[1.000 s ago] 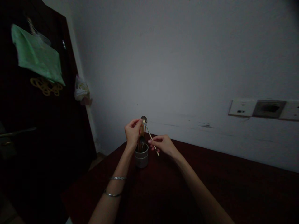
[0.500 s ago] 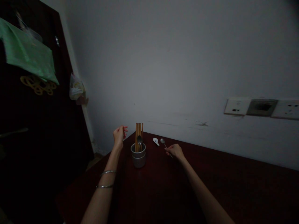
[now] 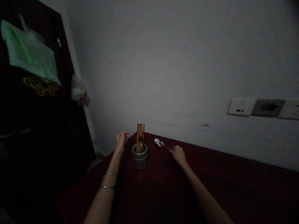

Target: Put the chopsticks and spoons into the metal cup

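Note:
My right hand (image 3: 178,154) is closed on the handle of a metal spoon (image 3: 163,144) low over the table; its bowl points left toward the wall side. Just left of that bowl lies a short white spoon (image 3: 157,142) with a blue mark. My left hand (image 3: 121,140) hovers left of a grey metal cup (image 3: 140,159), its fingers loosely curled in and nothing visible in them. Wooden chopsticks (image 3: 139,133) and a dark metal spoon (image 3: 141,140) stand upright in the cup. The ends of the chopsticks inside the cup are hidden.
The dark red table (image 3: 158,193) meets a grey wall (image 3: 163,77) at the back. Wall sockets (image 3: 241,106) are at the right. On the left a dark door (image 3: 46,130) carries a green cloth (image 3: 32,53), and a plastic bag (image 3: 78,88) hangs beside it.
The metal spoon's bowl has come closer to the white spoon, and my right hand has shifted slightly right along its handle. My left hand has dropped slightly, its fingers more curled.

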